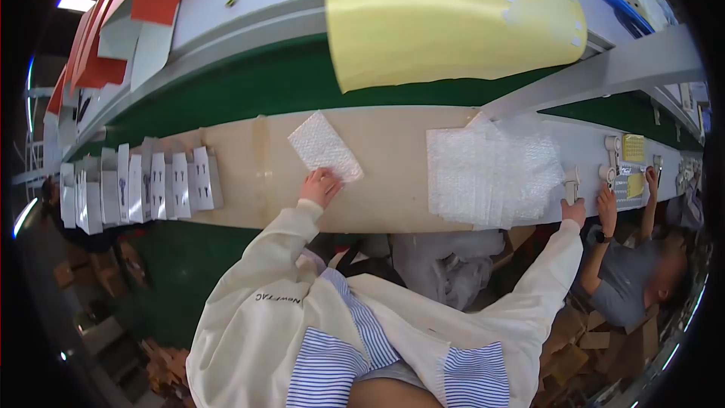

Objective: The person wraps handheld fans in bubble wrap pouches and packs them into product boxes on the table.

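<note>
A single bubble-wrap bag (323, 143) lies tilted on the tan bench top. My left hand (321, 187) is at its lower edge, with the fingers bent onto the plastic. Far to the right, my right hand (574, 211) is closed around the lower end of a white handheld device (572, 180) with a rounded head; its exact kind is too small to tell. Between my hands lies a spread stack of bubble-wrap bags (483, 174), its right end close to the device.
Several white boxes (181, 185) stand in a row at the left. A co-worker (627, 279) works at the right, near more white devices (612, 151). A shelf above the bench bears a yellow sticker sheet (445, 38); a grey post (589, 75) slants at right.
</note>
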